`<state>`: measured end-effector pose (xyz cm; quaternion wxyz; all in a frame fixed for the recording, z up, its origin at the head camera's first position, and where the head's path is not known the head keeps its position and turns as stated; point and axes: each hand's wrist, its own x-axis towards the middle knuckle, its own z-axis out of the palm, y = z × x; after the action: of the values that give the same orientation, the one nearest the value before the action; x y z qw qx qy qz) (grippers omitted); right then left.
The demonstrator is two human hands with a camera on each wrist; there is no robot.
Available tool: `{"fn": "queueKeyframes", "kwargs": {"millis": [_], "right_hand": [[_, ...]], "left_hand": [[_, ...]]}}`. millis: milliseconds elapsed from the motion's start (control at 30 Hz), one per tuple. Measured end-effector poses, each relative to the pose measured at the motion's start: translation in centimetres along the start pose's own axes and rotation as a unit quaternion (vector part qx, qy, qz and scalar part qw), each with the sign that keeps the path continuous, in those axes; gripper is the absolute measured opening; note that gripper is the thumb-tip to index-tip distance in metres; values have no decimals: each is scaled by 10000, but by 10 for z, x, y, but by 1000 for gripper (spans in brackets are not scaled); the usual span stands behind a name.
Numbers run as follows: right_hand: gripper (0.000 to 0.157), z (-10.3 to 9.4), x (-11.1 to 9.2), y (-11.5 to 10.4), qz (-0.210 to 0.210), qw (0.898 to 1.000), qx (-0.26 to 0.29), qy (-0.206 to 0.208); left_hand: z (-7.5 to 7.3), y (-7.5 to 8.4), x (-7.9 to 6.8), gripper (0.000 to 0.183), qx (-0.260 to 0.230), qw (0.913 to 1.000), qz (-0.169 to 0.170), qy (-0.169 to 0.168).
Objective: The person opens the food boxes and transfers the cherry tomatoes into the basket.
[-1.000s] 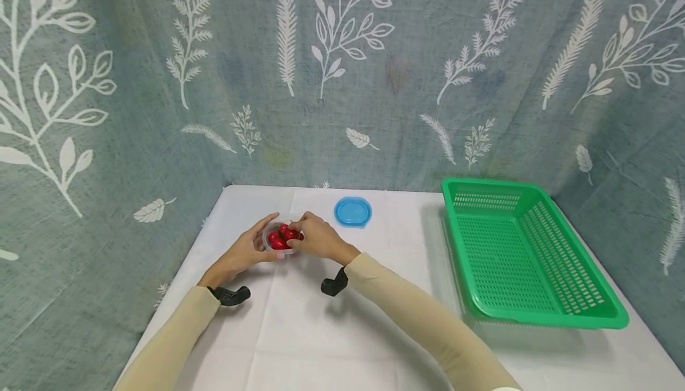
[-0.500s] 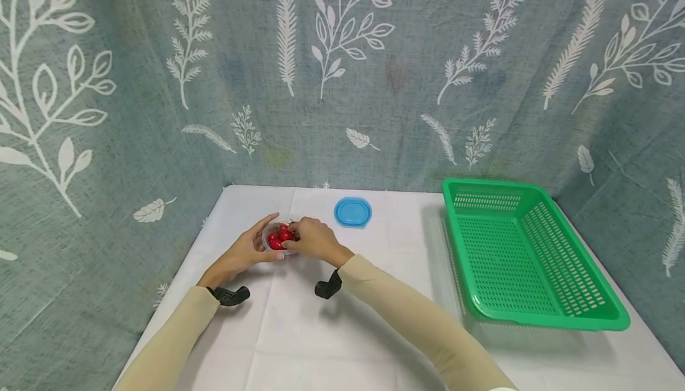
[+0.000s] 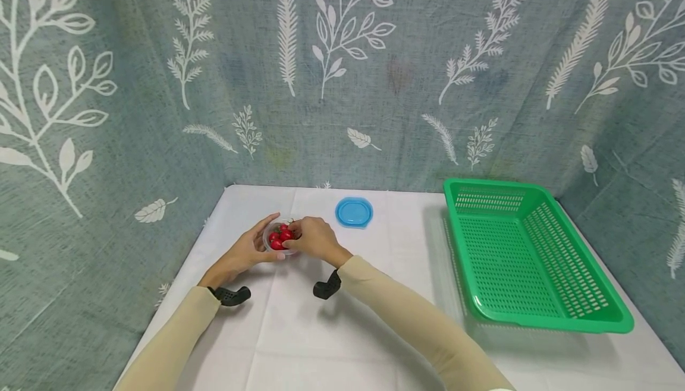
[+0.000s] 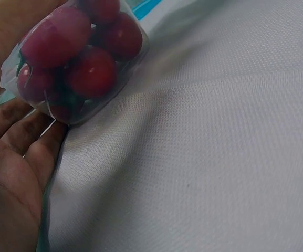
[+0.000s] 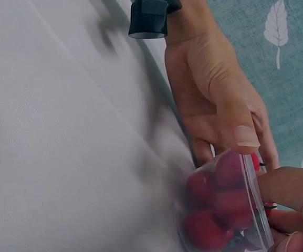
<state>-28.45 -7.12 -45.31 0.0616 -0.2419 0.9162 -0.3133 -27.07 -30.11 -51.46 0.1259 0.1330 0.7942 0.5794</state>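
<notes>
A small clear plastic container (image 5: 255,197) of red cherry tomatoes (image 5: 206,230) stands at the table's left side. My left hand (image 3: 246,253) holds it from the left, thumb at the near side and fingers round the far side. My right hand (image 3: 320,240) reaches in from the right, with its fingertips at the opening. Thumb and forefinger lie on either side of a tomato (image 3: 287,235) there. Green stems show near the rim in the right wrist view. My right hand hides the container's right part in the head view.
A blue lid (image 3: 354,212) lies on the white tablecloth (image 3: 321,343) behind and right of the container. At the right stands a large green basket (image 3: 540,322). A leaf-patterned grey-green curtain (image 3: 342,159) hangs along the back and sides.
My right hand has moved slightly left and lower, further over the container, then stayed nearly still. The left hand and container have kept their place.
</notes>
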Motion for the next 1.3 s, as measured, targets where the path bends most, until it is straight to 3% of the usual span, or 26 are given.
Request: {"fn": "queueKeyframes", "kwargs": {"millis": [300,700,1133,1300], "right_hand": [[35,4,-1,2,-27,9994,212,278],[34,5,-1,7,-80,9950,713,691],[29,-22,-8,15,-733,9920,711,740],[28,-38,-14,21,-787,9927,593,691]], "left_hand": [[-1,-1,-2,106,-168,9998,-1,-93],[0,0,-1,106,-29,10000,44,-51],[-1,4,0,104,65,10000,-57,11],[1,2,0,102,174,9998,-108,57]]}}
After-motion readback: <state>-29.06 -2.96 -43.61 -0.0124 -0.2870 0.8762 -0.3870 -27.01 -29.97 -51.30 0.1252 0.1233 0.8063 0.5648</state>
